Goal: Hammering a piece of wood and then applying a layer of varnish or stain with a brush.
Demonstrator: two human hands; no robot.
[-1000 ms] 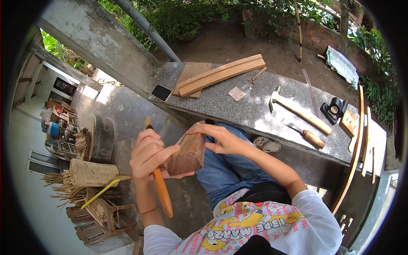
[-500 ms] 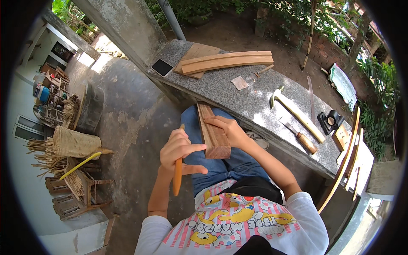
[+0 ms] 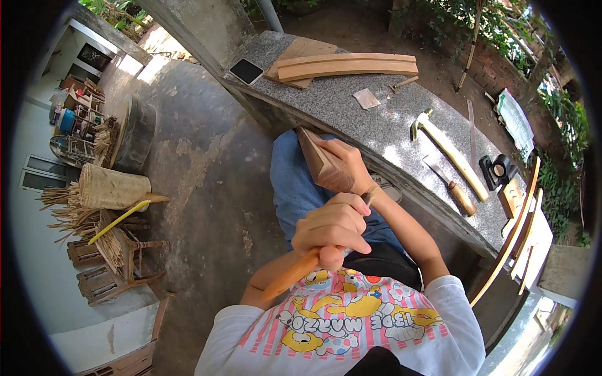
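Observation:
My left hand (image 3: pixel 332 229) is closed around the orange wooden handle of a slim brush (image 3: pixel 288 276). Its dark, bristly-looking tip points up and right, close to my right wrist, and is too blurred to make out well. With my right hand (image 3: pixel 348 160) I grip a brown wooden block (image 3: pixel 323 164) by its right side, fingers over the top. The block rests tilted on my jeans-clad thighs, its near end grain facing me. My left hand is just below that end, apart from it.
On the granite ledge (image 3: pixel 401 119) lie a hammer (image 3: pixel 451 153), a chisel (image 3: pixel 461 197), a phone (image 3: pixel 246 71), a curved wooden piece (image 3: pixel 345 66), a sandpaper-like square (image 3: pixel 366 98) and a black tool (image 3: pixel 497 170). Bundled sticks (image 3: pixel 81 213) stand on the left.
My left hand has moved right and toward me, swinging the brush so its tip points right. The block has tilted and shifted slightly up and right with my right hand.

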